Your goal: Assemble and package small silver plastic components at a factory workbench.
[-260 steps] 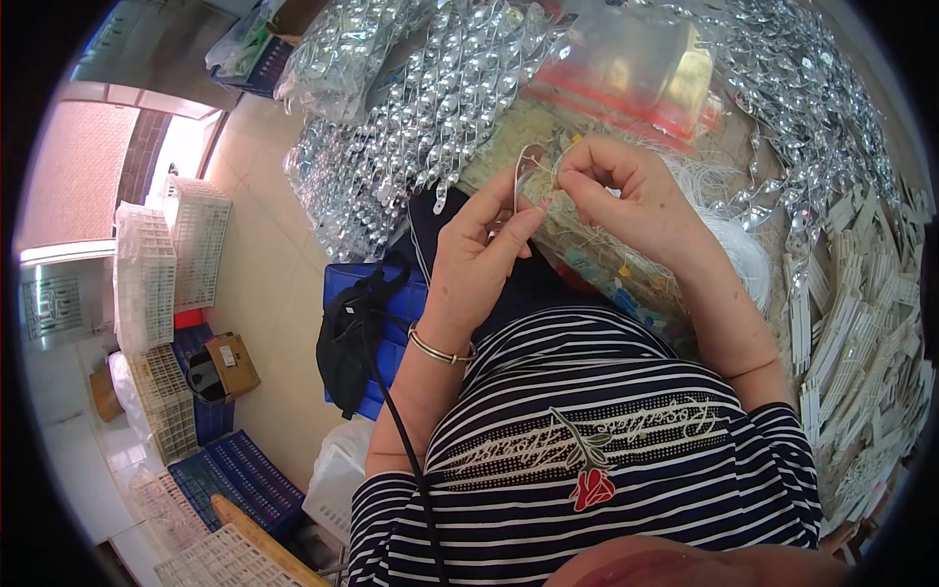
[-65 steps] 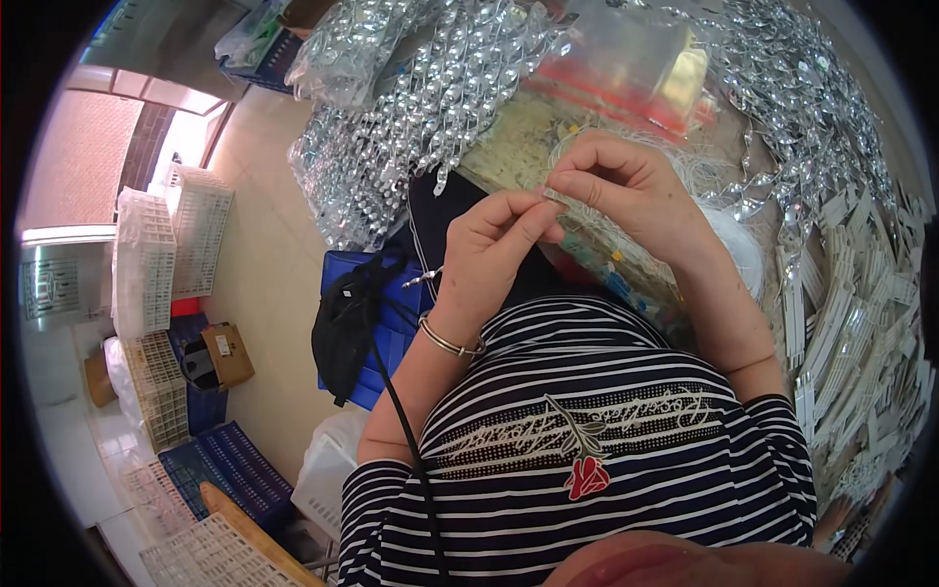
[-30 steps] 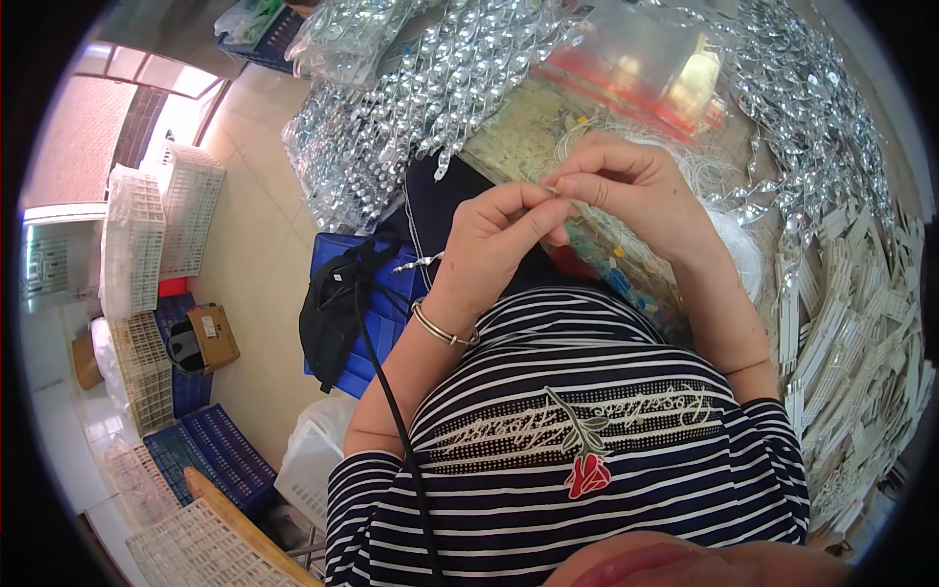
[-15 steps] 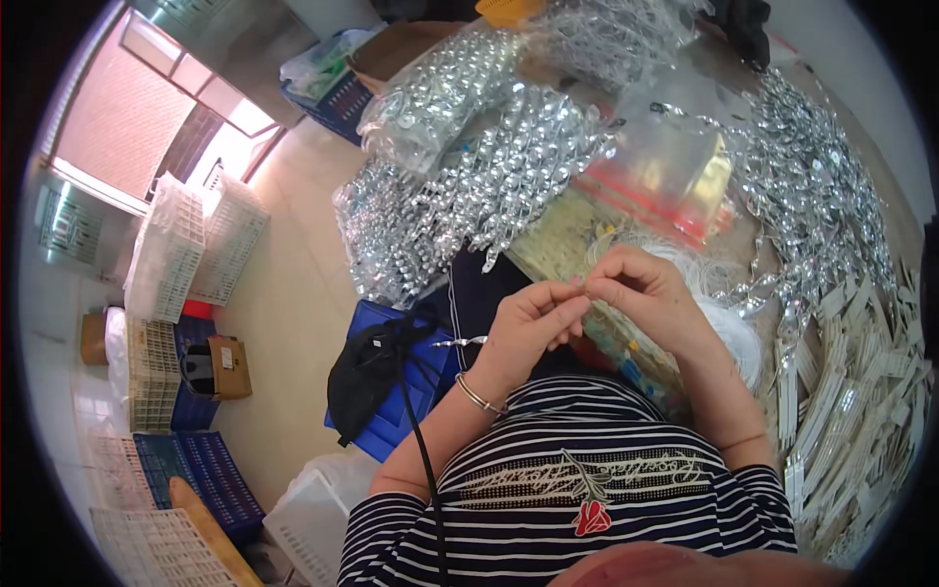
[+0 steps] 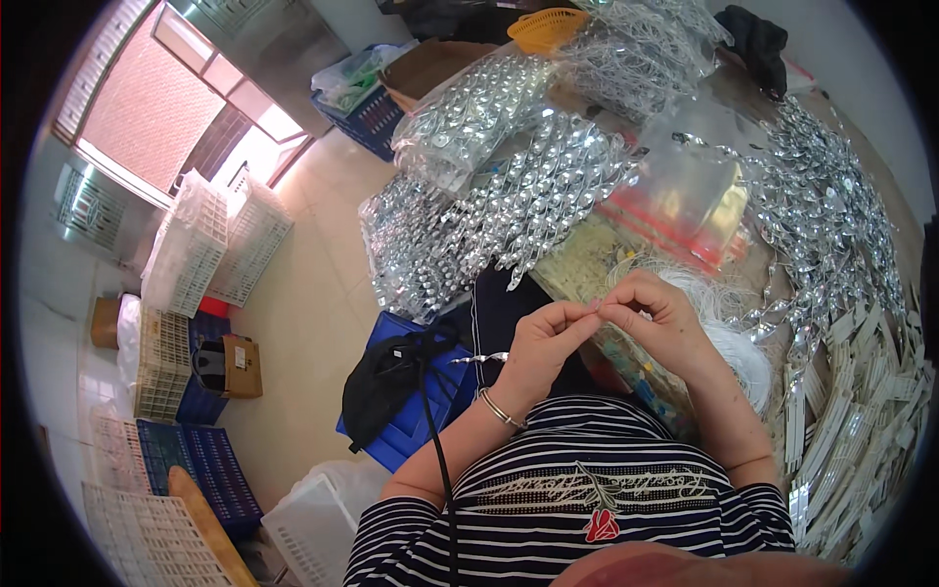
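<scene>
In front of my chest, the fingertips of my left hand (image 5: 550,342) and my right hand (image 5: 653,311) meet in a pinch. Whatever lies between them is too small to make out. A twisted silver strip (image 5: 479,359) sticks out to the left behind my left wrist; whether that hand holds its other end is hidden. Beside my right forearm lies a bundle of white thread (image 5: 736,354). Beyond my hands, shiny twisted silver spirals (image 5: 548,186) are heaped on the table, next to a clear plastic bag (image 5: 699,181) with a red edge.
More silver spirals (image 5: 831,186) and stacked pale strips (image 5: 856,421) cover the right side. A yellow basket (image 5: 548,31) stands at the back. On my left are a blue box (image 5: 391,430) with a black cloth bag (image 5: 381,386) on it, and crates (image 5: 161,367) along the wall.
The whole view has shifted, so the scene sits slightly lower and further right. My hands stay pinched together at the fingertips, the fingers set slightly differently.
</scene>
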Demonstrator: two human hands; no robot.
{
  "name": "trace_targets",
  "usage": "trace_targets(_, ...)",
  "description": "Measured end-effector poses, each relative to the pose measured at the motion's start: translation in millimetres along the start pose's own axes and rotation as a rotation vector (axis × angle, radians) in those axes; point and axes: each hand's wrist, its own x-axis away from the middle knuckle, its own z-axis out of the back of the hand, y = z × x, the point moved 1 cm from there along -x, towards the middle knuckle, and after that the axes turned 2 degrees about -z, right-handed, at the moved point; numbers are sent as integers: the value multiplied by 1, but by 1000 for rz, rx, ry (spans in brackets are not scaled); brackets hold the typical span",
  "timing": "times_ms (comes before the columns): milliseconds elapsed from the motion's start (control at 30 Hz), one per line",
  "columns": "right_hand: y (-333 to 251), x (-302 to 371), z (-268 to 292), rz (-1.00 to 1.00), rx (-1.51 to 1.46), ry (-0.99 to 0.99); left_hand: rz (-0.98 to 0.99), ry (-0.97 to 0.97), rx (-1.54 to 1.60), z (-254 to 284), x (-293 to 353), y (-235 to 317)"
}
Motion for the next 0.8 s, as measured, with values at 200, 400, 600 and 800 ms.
trace_targets(200, 4, -2, 1, 21, 121, 12, -29, 51, -76, 1, -2, -3)
trace_targets(400, 6, -8, 1, -58, -94, 63, -78, 76, 7, 4, -8, 6)
trace_targets(600, 13, -8, 1, -84, -132, -7, -53, 75, 34, 6, -10, 4)
trace_targets(800, 11, -4, 0, -95, -156, -17, -42, 55, 29, 6, -7, 2)
